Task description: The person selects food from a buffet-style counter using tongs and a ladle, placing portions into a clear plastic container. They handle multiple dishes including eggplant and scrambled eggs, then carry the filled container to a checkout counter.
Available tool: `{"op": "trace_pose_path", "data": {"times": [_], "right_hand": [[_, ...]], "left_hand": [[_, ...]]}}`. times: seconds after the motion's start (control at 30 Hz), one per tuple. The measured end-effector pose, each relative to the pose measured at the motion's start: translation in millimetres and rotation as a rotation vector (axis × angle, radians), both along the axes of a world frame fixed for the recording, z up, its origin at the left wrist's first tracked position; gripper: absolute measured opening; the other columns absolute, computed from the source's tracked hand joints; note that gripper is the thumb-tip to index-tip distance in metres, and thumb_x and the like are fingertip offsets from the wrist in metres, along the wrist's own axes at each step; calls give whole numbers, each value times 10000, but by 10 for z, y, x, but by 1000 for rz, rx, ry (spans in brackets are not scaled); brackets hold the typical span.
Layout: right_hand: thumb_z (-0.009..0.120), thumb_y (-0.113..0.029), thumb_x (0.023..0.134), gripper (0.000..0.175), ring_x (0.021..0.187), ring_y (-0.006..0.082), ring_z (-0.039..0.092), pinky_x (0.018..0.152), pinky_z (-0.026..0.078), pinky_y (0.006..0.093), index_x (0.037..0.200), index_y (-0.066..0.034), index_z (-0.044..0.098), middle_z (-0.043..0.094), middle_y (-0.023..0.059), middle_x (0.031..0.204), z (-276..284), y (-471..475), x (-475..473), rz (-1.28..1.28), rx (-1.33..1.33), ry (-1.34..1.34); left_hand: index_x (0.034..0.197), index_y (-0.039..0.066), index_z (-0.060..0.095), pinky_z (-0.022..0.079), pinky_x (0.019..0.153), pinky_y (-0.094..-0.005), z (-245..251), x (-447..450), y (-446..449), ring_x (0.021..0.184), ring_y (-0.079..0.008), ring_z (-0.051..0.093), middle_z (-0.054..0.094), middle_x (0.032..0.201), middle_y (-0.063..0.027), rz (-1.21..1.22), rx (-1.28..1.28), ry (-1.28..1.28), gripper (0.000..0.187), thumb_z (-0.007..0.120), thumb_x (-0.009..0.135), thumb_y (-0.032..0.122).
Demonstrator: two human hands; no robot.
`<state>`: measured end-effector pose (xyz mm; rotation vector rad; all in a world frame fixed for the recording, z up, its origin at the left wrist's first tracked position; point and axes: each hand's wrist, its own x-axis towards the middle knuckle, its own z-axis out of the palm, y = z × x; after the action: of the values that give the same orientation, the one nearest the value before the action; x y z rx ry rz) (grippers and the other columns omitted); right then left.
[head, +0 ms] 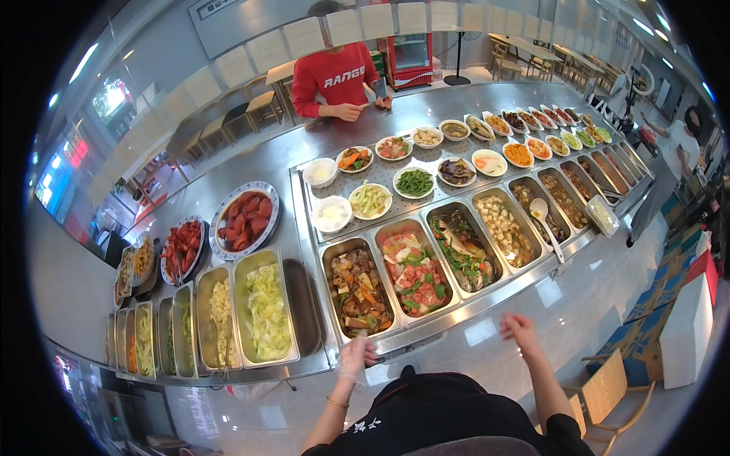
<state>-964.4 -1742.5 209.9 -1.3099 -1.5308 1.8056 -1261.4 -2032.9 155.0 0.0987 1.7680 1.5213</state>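
Note:
My left hand [357, 354], in a thin clear plastic glove, is at the counter's near edge, just below a steel pan of braised meat and vegetables [360, 290]; whether its fingers hold anything is unclear. My bare right hand [518, 330] hangs over the floor with its fingers curled, and its grip is unclear. Rightward along the counter lie a pan of sliced meat with green peppers [415, 268], a pan of whole fish [463, 251] and a pan of tofu cubes [505, 228]. A white slotted spoon [547, 228] rests across the pan edges farther right.
Pans of cut cabbage [267, 310] and other vegetables line the left. Small filled dishes stand behind the hot pans. A person in a red top [336, 80] stands across the steel counter [256, 154] with a phone. A wooden chair [607, 382] is at right.

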Motion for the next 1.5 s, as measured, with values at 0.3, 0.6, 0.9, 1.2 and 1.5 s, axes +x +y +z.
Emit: {"op": "trace_pose_path", "data": {"times": [0.3,0.6,0.9,1.2,1.5], "right_hand": [[591,-78,857,150,805,243,600,697,515,306,976,4,633,630,131,870,2788,-933,-518,396,922,809],[636,-160,858,152,982,212,560,680,525,358,1006,-145,667,612,-13,1050,3333,-1564,128,593,862,1304],[589,-230,902,192,944,178,522,694,530,319,772,-104,655,603,44,825,2643,-1669,722,309,890,1079],[517,-235,944,229,902,187,596,748,482,321,997,-32,612,630,82,934,171,-1795,1463,-450,-184,603],[558,-281,923,238,805,195,608,691,481,330,957,-52,612,637,66,850,-1060,-2526,1907,-452,-731,276]], "left_hand": [[897,-14,574,515,441,-249,-62,-122,-125,527,-159,623,623,721,-93,130,174,82,447,465,967,413],[932,1,620,487,672,-374,63,-154,-275,727,-270,610,632,834,-133,190,-169,905,297,542,912,286],[1249,34,492,350,1016,-444,-137,-15,-414,1199,-336,449,502,1285,-153,-14,-615,1441,447,534,897,305],[1276,0,474,325,1023,-456,-171,-84,-398,1242,-325,409,452,1349,-143,-111,-697,1517,475,472,917,311],[1261,12,486,320,1018,-464,-205,-93,-391,1238,-331,413,464,1337,-145,-93,-695,1519,446,462,927,306]]}}
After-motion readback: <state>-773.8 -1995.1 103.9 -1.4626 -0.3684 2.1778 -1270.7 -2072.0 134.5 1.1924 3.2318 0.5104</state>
